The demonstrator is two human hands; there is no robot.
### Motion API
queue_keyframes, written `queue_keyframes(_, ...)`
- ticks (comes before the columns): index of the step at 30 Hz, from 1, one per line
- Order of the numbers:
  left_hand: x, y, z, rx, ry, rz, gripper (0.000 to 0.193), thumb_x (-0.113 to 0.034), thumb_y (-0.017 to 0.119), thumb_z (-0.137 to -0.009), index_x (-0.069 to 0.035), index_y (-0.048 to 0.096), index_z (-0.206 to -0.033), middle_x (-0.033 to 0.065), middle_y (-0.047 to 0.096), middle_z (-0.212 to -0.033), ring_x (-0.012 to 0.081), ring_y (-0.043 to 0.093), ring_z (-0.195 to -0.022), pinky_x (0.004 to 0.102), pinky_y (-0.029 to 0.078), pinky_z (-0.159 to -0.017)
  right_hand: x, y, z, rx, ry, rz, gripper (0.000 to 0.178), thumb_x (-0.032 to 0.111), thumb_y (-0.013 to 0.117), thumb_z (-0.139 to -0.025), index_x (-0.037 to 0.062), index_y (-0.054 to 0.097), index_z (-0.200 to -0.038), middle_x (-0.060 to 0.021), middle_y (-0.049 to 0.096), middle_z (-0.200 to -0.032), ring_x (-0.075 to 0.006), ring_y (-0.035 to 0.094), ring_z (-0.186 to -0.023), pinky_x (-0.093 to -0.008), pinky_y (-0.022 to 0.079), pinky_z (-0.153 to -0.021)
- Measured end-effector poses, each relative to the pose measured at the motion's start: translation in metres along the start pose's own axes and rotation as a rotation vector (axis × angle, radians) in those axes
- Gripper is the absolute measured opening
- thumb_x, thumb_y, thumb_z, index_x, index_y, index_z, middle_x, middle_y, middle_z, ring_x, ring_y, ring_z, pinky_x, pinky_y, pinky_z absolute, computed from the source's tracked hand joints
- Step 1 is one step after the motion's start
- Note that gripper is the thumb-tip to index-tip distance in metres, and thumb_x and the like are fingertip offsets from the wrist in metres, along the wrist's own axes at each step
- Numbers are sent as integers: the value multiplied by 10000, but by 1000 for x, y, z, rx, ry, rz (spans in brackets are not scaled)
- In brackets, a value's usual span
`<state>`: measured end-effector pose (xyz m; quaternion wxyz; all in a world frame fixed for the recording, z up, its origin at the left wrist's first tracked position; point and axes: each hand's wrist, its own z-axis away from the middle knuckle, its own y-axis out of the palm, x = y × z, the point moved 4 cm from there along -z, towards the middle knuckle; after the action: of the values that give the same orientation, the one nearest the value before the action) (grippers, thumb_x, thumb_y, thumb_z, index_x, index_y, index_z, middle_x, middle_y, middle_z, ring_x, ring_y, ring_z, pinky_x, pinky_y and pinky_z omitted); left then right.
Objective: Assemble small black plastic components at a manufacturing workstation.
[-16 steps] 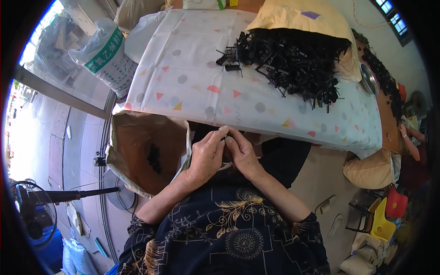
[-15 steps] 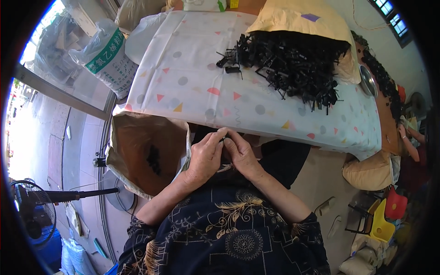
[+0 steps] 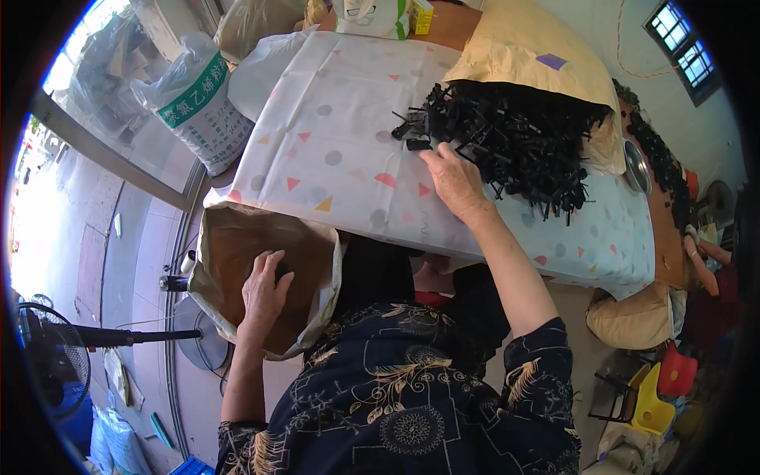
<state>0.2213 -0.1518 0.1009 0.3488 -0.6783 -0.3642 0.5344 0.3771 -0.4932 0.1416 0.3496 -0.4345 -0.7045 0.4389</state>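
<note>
Two hands work apart. The right hand [image 3: 453,180] reaches forward over the table [image 3: 332,150], which is covered with a pale cloth printed with coloured triangles and dots. Its fingers stretch toward the near left edge of a heap of small black plastic parts [image 3: 514,138], their tips touching the outlying pieces there. The back of the hand faces the camera, so whether the fingertips pinch a part is hidden; I cannot tell if it has hold of anything. The heap spills from the mouth of a tan paper sack [image 3: 538,63] lying toward the table's far right corner, and the single parts are too small and tangled to make out by shape.

The left hand [image 3: 264,289] is down inside an open brown paper bag [image 3: 229,245] that hangs just below the table's near left edge. The hand is loosely spread, palm down, fingers slightly curled against the bag's inner wall. Something dark sits under the fingertips, but shadow hides what it is, and I cannot tell whether the hand grips it.

Beyond the table's left edge stands a white plastic sack with a green band [image 3: 202,111], partly cut off by glare. A fan [image 3: 47,364] stands at the lower left, its cage clipped by the rim. At the right, a yellow stool [image 3: 653,400] and another person's arm [image 3: 704,253] show only in part.
</note>
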Motion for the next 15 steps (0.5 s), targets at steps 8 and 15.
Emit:
queue_keyframes(8,-87,7,-50,-19,46,391,633,-69,692,-762,-62,401,-1324,189,520,-1177,295,632,-846,379,519,-719,15,-23,15,17,118,-550,109,96,612,-872,24,648,-946,-61,600,-734,-126,562,-586,-266,447,-517)
queue_keyframes(15,-158,53,-107,41,156,490,744,-86,695,-748,-68,309,-1384,181,561,-1164,293,641,-819,405,502,-734,48,-32,52,195,437,-1206,133,133,607,-912,11,656,-932,23,585,-732,-28,472,-593,-188,395,-526)
